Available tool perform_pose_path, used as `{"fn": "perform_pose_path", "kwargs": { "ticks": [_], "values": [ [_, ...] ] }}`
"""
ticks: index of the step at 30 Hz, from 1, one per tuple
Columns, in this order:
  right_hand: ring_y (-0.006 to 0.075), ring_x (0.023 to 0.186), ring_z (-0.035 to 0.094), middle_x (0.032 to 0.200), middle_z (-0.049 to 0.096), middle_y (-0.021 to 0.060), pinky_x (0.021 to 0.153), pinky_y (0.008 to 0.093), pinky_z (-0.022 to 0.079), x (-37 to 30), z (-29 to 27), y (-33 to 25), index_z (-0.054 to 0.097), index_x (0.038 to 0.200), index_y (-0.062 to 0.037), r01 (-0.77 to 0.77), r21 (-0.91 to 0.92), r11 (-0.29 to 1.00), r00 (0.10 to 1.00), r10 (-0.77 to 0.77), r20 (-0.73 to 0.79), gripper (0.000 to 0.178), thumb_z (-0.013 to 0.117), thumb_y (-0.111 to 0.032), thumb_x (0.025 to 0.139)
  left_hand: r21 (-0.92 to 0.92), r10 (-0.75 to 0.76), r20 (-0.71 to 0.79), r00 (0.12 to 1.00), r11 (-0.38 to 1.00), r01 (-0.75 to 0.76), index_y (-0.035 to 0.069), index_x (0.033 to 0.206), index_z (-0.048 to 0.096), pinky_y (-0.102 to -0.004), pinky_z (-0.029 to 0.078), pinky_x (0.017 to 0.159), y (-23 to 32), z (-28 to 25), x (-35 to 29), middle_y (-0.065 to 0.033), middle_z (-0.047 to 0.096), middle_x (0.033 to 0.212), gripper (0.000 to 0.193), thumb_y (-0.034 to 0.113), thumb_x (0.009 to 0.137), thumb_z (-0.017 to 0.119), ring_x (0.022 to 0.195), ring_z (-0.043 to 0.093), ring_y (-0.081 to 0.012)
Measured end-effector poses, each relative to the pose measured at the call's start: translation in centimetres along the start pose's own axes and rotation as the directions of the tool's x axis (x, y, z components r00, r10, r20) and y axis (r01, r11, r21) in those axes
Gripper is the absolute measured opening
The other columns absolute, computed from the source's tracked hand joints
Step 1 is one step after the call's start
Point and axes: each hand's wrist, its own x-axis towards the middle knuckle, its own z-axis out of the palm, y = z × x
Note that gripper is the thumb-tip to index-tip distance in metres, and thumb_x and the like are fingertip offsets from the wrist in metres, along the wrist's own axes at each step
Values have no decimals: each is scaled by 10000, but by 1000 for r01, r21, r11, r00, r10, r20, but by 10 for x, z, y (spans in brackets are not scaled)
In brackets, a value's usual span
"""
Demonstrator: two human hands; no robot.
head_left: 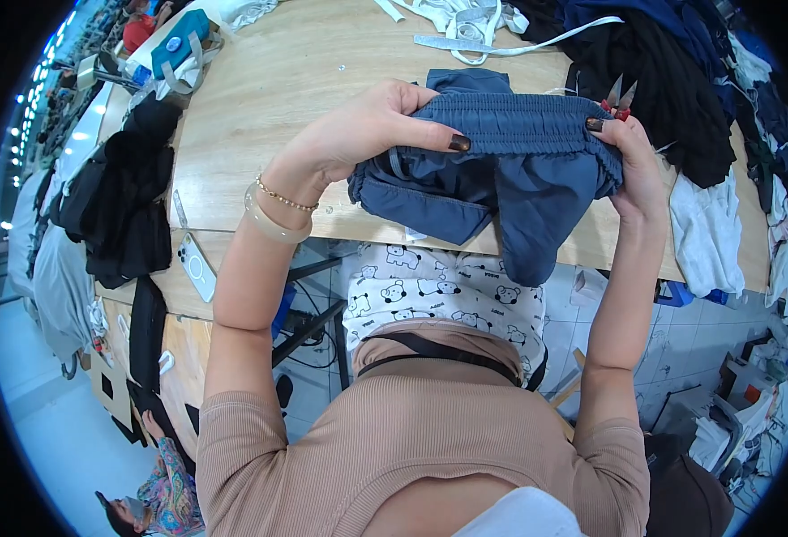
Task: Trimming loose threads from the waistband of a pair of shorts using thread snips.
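1. The blue garment [546, 192] is at the centre of my clock, held up over the near edge of the bench [260, 134], its gathered elastic waistband level between my two hands.
2. My left hand [367, 130] has the band's 9 o'clock end: the fingers are closed on it, thumb lying across the front, other fingers mostly hidden behind.
3. My right hand [638, 170] has the 3 o'clock end, fingers closed the same way, thumb tip pressed on the front.
4. Small red-handled scissors [620, 97] show just beside my right thumb, blades toward 12; I can't tell whether my fingers hold them.
5. One loose part of the garment hangs toward 6, above the white printed cloth [448, 282] on my lap.
6. At 12, white straps [476, 31] lie tangled; at 2, there's a heap of black cloth [654, 89].
7. Between 3 and 4, a white cloth [706, 228] drapes over the bench edge.
8. Between 8 and 9 lies a phone [197, 267], with black cloth bundled [134, 197] at 9.
9. Between 9 and 10, well apart, sits a teal bag [182, 46].
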Motion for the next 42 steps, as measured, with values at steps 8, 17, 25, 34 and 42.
{"fn": "perform_pose_path", "kwargs": {
  "ticks": [8, 17, 25, 34, 42],
  "values": [
    [76, 680, 574, 805, 615, 49, 663, 201, 481, -1, 11, 0, 564, 845, -11, 60, -23, 998, 998, -60, -18, 107, 602, -95, 791, 22, 36, -23, 999, 999, -35, -53, 958, 635, -175, 476, 756, -1, 3, 3, -47, 661, 905, 211, 74, 790, 627, 773, 597, -62],
    [36, 599, 560, 733, 630, 15, 578, 169, 457, 1, 14, 2, 618, 830, -8, 117, -65, 991, 992, -119, -36, 117, 587, -119, 812, 44, 29, -65, 997, 999, -26, -59, 963, 627, -163, 467, 733, -5, 3, 5, -44, 653, 880, 229, 88, 787, 627, 751, 584, -56],
    [34, 641, 529, 760, 621, -8, 632, 170, 423, 9, 9, 7, 632, 889, -15, 98, -145, 985, 995, -92, 43, 157, 582, -158, 848, -8, 33, -99, 995, 999, -34, -49, 954, 628, -156, 479, 679, -2, 6, 4, -31, 652, 856, 204, 83, 798, 623, 719, 587, -48],
    [70, 564, 393, 659, 451, 16, 528, 197, 324, -48, 61, -1, 458, 952, -43, 349, -100, 932, 936, -352, -9, 381, 301, -387, 999, -60, 45, -199, 979, 997, -58, -20, 908, 632, -156, 447, 639, 8, 20, -2, -2, 644, 835, 163, 108, 808, 619, 713, 564, -28],
    [41, 450, 269, 568, 351, -12, 405, 189, 220, -75, 101, 20, 448, 935, -39, -145, 265, 953, 951, 60, 305, 400, 331, -417, 989, 30, 107, -176, 979, 994, -103, -12, 886, 616, -166, 430, 626, 14, 27, -8, 21, 621, 804, 155, 119, 805, 605, 697, 526, -21]
  ]
}}
